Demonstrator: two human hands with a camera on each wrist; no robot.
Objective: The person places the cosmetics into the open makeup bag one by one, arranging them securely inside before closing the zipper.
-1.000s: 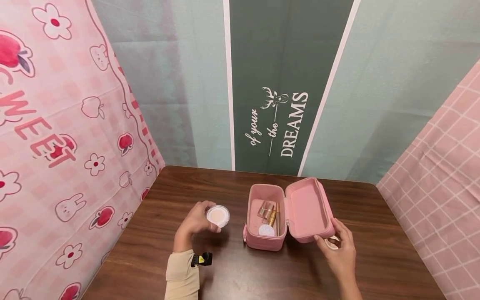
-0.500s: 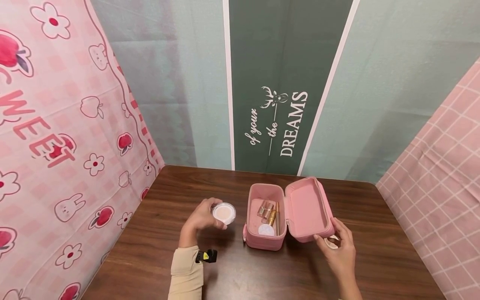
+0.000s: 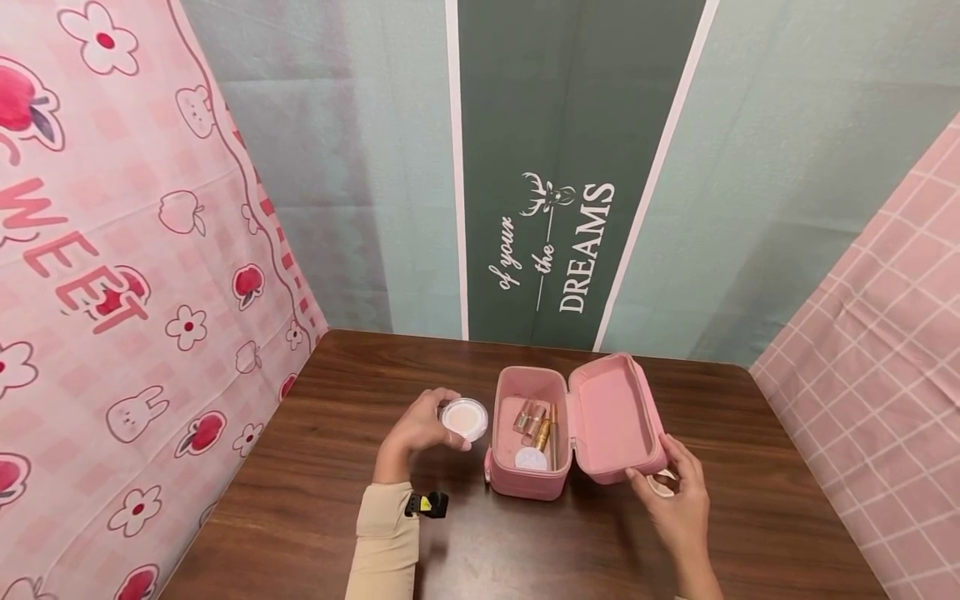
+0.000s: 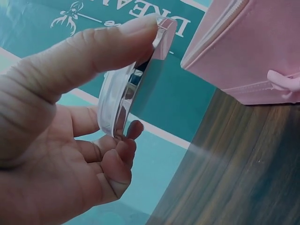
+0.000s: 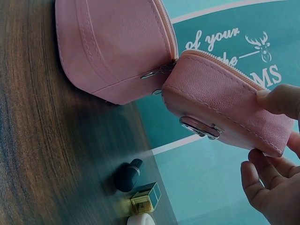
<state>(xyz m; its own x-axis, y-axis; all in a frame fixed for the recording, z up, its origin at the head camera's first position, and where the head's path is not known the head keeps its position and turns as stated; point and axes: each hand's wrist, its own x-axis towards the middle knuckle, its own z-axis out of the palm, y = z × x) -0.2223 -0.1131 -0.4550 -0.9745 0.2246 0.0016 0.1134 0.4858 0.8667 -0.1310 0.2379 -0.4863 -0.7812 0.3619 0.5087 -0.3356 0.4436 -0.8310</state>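
Note:
A round powder compact (image 3: 464,419) with a clear rim and a pale beige face is pinched between the thumb and fingers of my left hand (image 3: 417,427). It is up off the table, just left of the open pink makeup case (image 3: 530,485). Inside the case lie clear pinkish tubes (image 3: 529,419), a gold tube (image 3: 543,434), a slim tube (image 3: 554,442) and a white round item (image 3: 531,458). My right hand (image 3: 681,500) grips the outer edge of the case's lid (image 3: 615,417), thumb on one side and fingers on the other, holding it tilted open.
Behind the lid, in the right wrist view, stand a dark bottle (image 5: 128,176), a small gold-and-glass item (image 5: 146,198) and a partly seen white object (image 5: 140,220) on the wooden table (image 3: 315,500). Printed cloths hang behind and beside the table.
My left hand has carried the compact rightward and slightly farther back, close to the case's left side. The right hand and lid stay practically where they were.

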